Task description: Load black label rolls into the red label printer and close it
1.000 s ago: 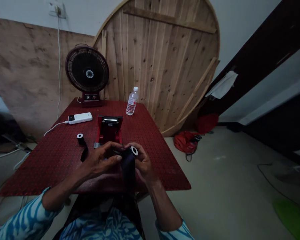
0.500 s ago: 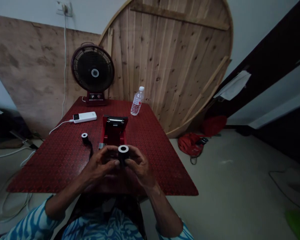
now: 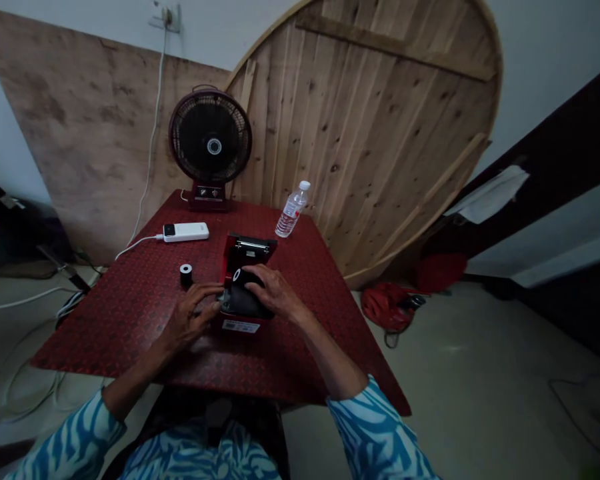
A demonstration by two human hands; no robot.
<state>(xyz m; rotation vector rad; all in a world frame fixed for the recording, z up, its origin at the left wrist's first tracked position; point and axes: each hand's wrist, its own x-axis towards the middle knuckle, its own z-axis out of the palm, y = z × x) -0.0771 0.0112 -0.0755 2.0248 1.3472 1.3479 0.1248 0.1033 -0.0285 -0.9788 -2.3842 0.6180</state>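
Right hand: palm down, fingers slightly spread, pressed over the roll, no pinch.
Left hand: curled, fingertips at the printer's near-left corner; poor view, can't tell if they touch the roll.
Roll: glossy black film roll w/ white core end, under right palm, sitting in the printer.
Printer: open red plastic printer, metal roller at top, just ahead of both hands.
Label: white sticker on printer front, just below right hand; text too small to read.
Spare: small upright black roll w/ white core, ahead of left hand.
Table: red patterned tabletop under both hands.
Further ahead: white power bank w/ white cable, clear plastic water bottle w/ white cap, water inside, round black desk fan.
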